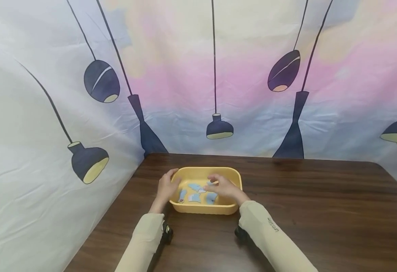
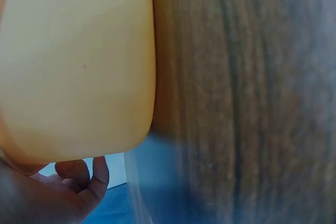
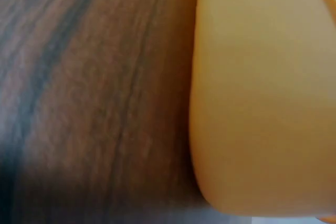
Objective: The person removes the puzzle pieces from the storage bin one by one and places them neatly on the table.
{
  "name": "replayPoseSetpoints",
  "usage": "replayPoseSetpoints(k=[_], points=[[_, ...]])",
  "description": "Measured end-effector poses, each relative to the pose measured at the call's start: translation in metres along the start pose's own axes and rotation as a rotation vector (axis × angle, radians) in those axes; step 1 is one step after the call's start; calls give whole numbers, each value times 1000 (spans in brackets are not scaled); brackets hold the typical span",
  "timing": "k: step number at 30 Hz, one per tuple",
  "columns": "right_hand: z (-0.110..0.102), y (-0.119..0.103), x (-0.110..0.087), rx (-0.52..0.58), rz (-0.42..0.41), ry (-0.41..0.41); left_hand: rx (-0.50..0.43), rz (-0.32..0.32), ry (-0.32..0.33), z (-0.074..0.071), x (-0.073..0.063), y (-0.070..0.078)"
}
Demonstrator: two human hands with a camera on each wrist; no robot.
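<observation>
Tub [image 1: 202, 209]: yellow, set upright on the brown surface [image 1: 321, 211].
Pcs [image 1: 194, 197]: 5+ blue, scattered inside on tub floor; some part-hidden by R hand.
L hand [image 1: 166, 187]: tub's L rim gripped; fingers lapped outside, thumb inside.
R hand [image 1: 226, 187]: held over pcs, fingers parted, w/ no pc. seen pinched.
Picking tip: tub should be steadied w/ L; 1 pc. should be pinched by its edge, as flat-looking pcs may slide.
</observation>
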State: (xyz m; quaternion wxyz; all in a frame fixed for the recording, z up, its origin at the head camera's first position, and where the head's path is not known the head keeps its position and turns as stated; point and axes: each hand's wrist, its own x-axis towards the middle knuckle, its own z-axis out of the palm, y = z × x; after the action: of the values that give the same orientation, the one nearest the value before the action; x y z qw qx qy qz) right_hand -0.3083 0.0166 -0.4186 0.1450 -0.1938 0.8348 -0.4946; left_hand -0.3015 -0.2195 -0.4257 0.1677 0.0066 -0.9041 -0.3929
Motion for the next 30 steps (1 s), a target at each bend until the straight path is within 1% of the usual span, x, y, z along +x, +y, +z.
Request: replayPoseSetpoints(k=[3,4,7,10,14,16,18,24,30], points=[[-1,2,2,-24,-5,-18,-47,-11,26,1,1,3],[-1,2,3,-36,-9,-27,-49,-13,36,1,1,3],[1,3,3,-63,-1,-54,-51,-41,60,0,1,4],[4,3,3,-89,10,-72,-15,-63,78,-1,-1,3],[8,3,2,-128,18,-77,25,-85,58,-2,-3,3],[9,3,2,-140,17,-84,21,-103,43,-2,-3,4],[9,4,2,-147,5,-96,22,-118,42,-2,-3,4],[8,4,1,-132,-25,-139,41,-171,49,-3,-3,5],[5,5,1,-104,-14,-152,56,-226,56,-1,-5,6]])
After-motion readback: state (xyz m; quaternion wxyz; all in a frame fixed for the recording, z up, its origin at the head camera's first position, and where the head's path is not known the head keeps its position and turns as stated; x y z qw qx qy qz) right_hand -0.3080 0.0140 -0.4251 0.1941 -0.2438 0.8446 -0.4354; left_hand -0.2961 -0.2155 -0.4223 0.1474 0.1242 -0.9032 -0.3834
